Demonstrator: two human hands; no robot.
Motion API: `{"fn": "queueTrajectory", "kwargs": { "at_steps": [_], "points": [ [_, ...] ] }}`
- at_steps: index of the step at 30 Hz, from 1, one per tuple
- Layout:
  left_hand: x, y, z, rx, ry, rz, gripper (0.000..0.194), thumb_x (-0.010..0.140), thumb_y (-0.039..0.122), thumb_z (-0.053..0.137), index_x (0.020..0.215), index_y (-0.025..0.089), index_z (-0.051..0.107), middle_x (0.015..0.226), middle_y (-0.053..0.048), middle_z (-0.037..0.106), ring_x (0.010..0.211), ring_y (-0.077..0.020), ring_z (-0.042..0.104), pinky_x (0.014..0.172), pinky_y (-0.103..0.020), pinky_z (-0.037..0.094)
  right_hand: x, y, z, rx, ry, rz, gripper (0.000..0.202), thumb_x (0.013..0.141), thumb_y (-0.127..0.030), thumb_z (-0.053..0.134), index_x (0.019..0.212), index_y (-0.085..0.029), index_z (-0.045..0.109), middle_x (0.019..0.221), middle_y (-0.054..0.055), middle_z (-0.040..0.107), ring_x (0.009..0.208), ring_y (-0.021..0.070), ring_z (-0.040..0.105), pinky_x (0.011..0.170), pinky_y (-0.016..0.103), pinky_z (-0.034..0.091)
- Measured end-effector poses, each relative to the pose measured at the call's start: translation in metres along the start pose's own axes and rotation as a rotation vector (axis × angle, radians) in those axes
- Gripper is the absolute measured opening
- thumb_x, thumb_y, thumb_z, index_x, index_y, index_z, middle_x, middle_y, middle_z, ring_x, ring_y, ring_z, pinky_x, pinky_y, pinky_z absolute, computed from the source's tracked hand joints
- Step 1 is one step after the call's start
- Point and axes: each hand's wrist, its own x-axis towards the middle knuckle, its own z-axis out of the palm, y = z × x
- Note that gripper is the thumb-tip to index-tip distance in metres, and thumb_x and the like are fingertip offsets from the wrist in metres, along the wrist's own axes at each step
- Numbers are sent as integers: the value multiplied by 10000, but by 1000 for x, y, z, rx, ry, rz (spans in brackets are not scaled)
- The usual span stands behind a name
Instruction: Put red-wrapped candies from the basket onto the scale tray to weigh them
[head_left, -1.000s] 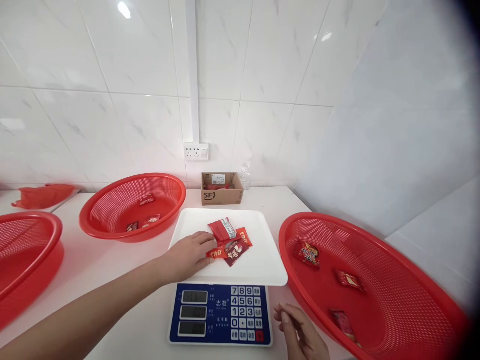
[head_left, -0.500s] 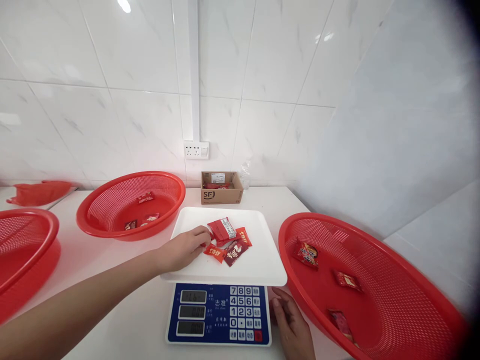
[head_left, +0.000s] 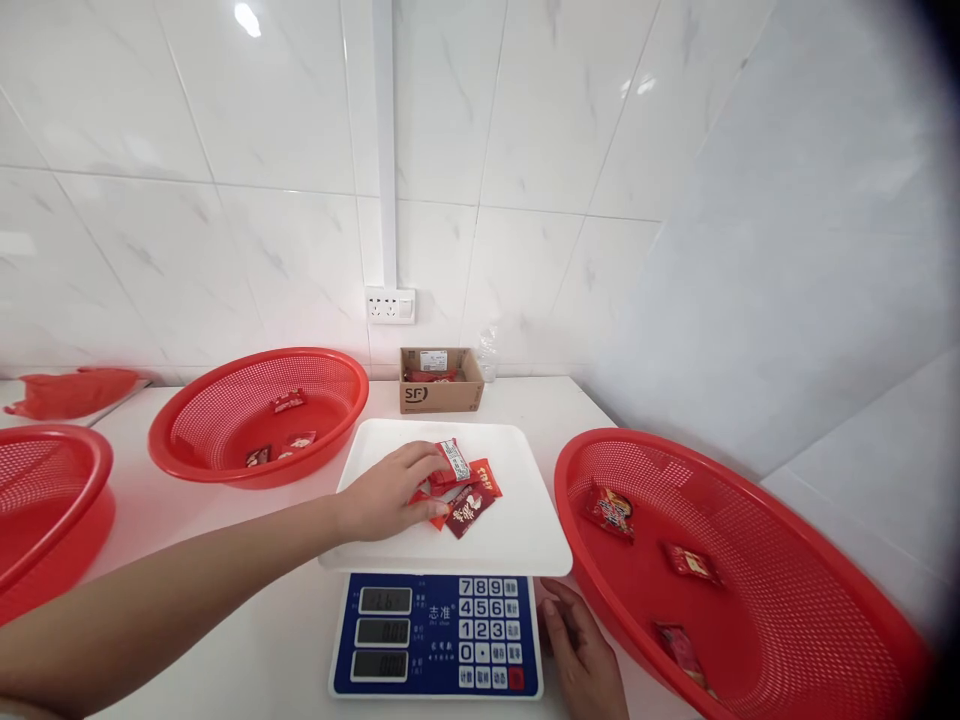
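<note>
On the white scale tray (head_left: 517,530) lies a small pile of red packets (head_left: 454,463) with a dark red packet (head_left: 469,508) at its front. My left hand (head_left: 394,492) reaches in from the left, its fingers curled round the left side of the pile and its thumb over a small orange-red packet. The blue scale panel (head_left: 439,640) with its keys and displays faces me below the tray. My right hand (head_left: 581,655) rests beside the panel's right edge, fingers curled; what is inside them, if anything, is hidden.
Red mesh baskets stand at right (head_left: 757,620), back left (head_left: 176,466) and far left (head_left: 97,480), several packets among them. A cardboard box (head_left: 442,398) and a clear bottle (head_left: 487,355) stand by the wall. A red bag (head_left: 75,392) lies far left.
My left hand has moved right and over the packets, with fingers now on the pile and thumb across the small packet. The top packet has shifted slightly. My right hand stays beside the scale.
</note>
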Motion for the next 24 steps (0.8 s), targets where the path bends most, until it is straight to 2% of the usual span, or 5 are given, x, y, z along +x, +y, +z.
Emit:
{"fn": "queueTrajectory", "kwargs": {
  "at_steps": [5,10,13,19,24],
  "points": [
    [20,15,13,103,-99,57,599,849,534,492,1330,189,400,1434,-146,361,1375,-328,191,1099,-533,190,2,4,0,-34,13,-20,467,735,-609,541,961,-210,633,905,65,714,817,235,676,672,294,552],
    [41,21,29,97,-158,-8,699,862,640,334,1356,148,384,1422,-149,398,1373,-365,174,1076,-597,145,0,0,-1,-10,-20,10,468,735,-592,554,983,-201,619,881,58,711,762,215,668,668,289,543],
    [47,18,34,90,-223,-22,699,863,629,344,1360,140,385,1417,-145,410,1368,-373,187,1065,-604,147,-1,-4,-1,16,-29,20,458,744,-581,555,986,-198,614,845,53,715,710,202,661,636,277,537],
    [39,8,25,81,-287,115,626,853,584,430,1378,247,384,1438,-91,393,1380,-357,161,1066,-581,152,-2,-5,0,-11,20,-11,451,733,-576,565,971,-200,635,930,68,724,771,213,672,648,280,538],
    [27,5,12,74,-327,121,569,853,529,476,1367,298,397,1441,-73,392,1382,-352,159,1070,-577,161,-1,-3,-1,21,-19,23,459,732,-578,567,989,-201,617,913,65,714,760,207,665,659,269,539]
  ]
}}
